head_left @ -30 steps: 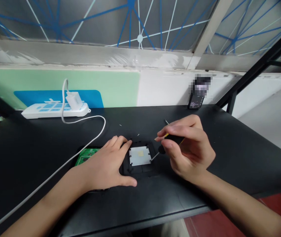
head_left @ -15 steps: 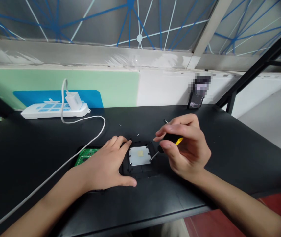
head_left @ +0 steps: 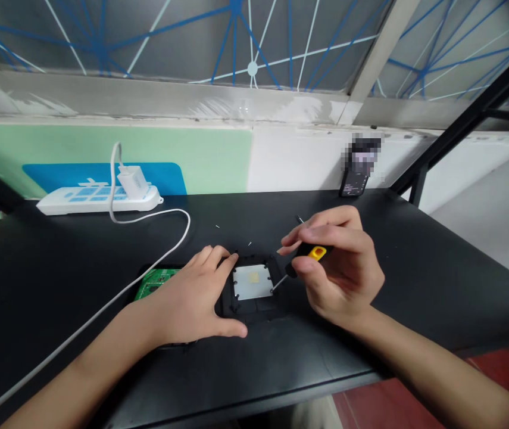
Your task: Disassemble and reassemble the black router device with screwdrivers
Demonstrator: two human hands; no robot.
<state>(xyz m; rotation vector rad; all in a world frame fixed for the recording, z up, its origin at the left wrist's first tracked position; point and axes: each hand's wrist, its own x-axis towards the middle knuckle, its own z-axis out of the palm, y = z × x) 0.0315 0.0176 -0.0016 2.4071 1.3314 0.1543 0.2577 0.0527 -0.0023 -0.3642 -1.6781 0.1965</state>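
Observation:
My left hand (head_left: 194,301) lies flat across an opened electronic device, thumb spread away from the fingers. Its fingertips touch the left edge of a black plastic casing (head_left: 254,308). Under and left of that hand a green circuit board (head_left: 153,281) shows in part; the rest is hidden. Set in the casing is a silvery metal plate (head_left: 246,287) with a pale yellow patch and several dark fixing points around its edge. My right hand (head_left: 343,268) is closed round the black and yellow handle of a screwdriver (head_left: 317,253). The slanted shaft meets the plate's lower right corner.
Small light bits (head_left: 249,243) lie behind the casing. A white cable (head_left: 156,262) runs over the black table (head_left: 218,381) from a charger (head_left: 133,182) in a power strip (head_left: 58,202). At the back right a phone (head_left: 355,179) leans on the wall.
The screwdriver handle has turned in my right hand, so its yellow part now faces me more. Its tip stays at the same corner. My left hand has not visibly moved.

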